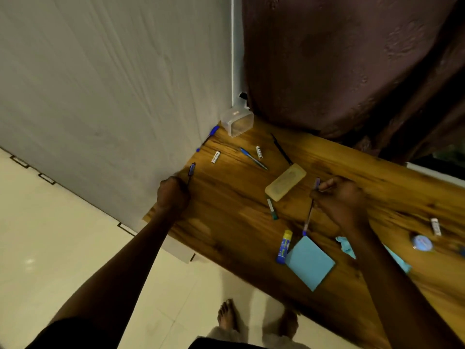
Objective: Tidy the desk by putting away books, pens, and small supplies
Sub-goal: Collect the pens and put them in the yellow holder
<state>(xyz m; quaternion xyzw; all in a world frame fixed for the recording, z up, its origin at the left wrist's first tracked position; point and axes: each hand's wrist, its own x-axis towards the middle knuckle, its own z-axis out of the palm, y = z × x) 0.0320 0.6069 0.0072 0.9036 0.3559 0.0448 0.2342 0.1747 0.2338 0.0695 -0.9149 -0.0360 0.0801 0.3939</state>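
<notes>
The brown wood-grain worktop (226, 235) carries a square light-blue paper pad (310, 263) near its front edge and a clear plastic tub (237, 121) in the far corner (against the white wall). The left hand (173, 195) curls around a dark blue-capped pen (191, 170) at the left edge. The right hand (339, 200) pinches a thin blue-tipped pen (308, 217) beyond the pad.

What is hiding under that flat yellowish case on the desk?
A green marker pokes out at the near corner of the yellowish case, and a black pen reaches its far edge. Whether their ends go underneath, or anything else lies there, is covered.
</notes>
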